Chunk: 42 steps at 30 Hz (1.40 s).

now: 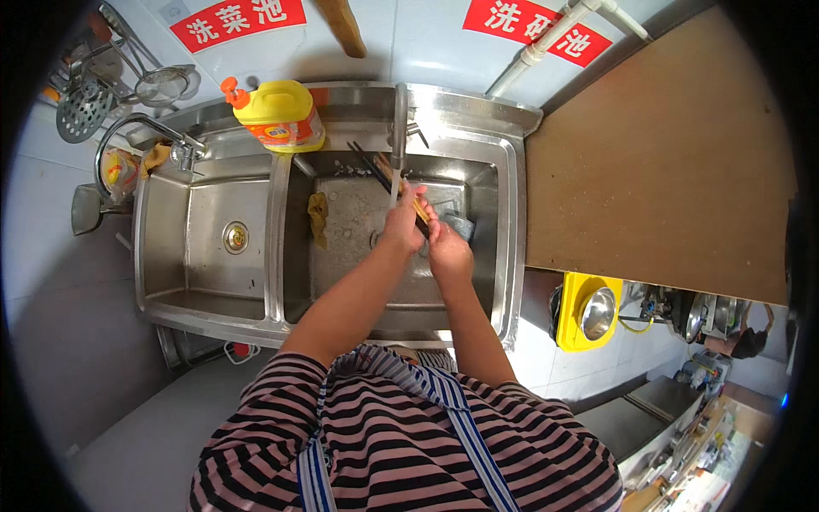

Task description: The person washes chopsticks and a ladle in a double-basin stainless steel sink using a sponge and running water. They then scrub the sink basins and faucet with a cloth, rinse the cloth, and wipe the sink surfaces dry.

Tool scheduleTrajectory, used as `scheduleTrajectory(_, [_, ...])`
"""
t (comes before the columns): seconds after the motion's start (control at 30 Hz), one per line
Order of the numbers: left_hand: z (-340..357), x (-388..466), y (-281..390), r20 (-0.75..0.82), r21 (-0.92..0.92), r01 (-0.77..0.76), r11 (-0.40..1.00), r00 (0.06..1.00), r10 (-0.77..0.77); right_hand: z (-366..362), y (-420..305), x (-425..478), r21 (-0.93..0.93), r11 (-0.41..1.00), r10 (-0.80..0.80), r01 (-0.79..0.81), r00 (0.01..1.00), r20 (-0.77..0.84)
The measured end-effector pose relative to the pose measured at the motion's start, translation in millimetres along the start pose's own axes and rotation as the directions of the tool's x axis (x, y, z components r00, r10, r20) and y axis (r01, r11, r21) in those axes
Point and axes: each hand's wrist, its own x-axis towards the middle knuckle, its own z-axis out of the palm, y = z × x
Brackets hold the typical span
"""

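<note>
A bundle of chopsticks [384, 168], some dark and some light brown, slants through both hands over the right basin [345, 275] of a steel double sink. My left hand [403, 223] is closed around the middle of the bundle. Just below it, my right hand [450, 253] grips the lower end, and the fingers hide that part. Water runs from the steel faucet [400, 121] past the chopsticks, close to my left hand. A yellow-brown cloth [317, 219] lies at the basin's left side. To the right of my hands sits a grey object [459, 225], partly hidden.
A yellow detergent bottle [281, 115] with an orange pump stands on the sink's back ledge. The left basin [217, 269] has its own curved faucet [137, 118]. Strainers and a skimmer [83, 112] hang at left. A brown board [652, 160] borders the sink at right.
</note>
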Motion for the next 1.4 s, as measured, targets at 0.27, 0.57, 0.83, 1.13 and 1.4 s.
scheduleTrajectory(0.27, [-52,18,101,-0.097,-0.028,-0.271,0.962,0.959,0.267,-26,15,-34,-0.031,0.995,0.101,-0.097,0.922,0.373])
scheduleTrajectory(0.57, [-12,-12,3,-0.255,0.795,-0.057,0.604,0.872,0.417,20,17,-32,0.213,0.927,0.206,-0.309,0.893,0.399])
scheduleTrajectory(0.83, [-57,-38,18,-0.188,0.609,0.082,0.789,0.981,0.043,55,-10,-47,0.48,0.704,0.185,-0.523,0.788,0.588])
scheduleTrajectory(1.13, [-51,-49,3,-0.364,0.478,-0.064,0.876,0.894,0.263,81,-47,-22,0.59,-0.407,0.389,-0.697,0.453,0.803])
scheduleTrajectory(1.4, [-47,-121,46,-0.444,0.487,0.399,0.776,0.879,-0.174,125,-44,-6,0.469,0.334,0.101,-0.817,0.526,0.845])
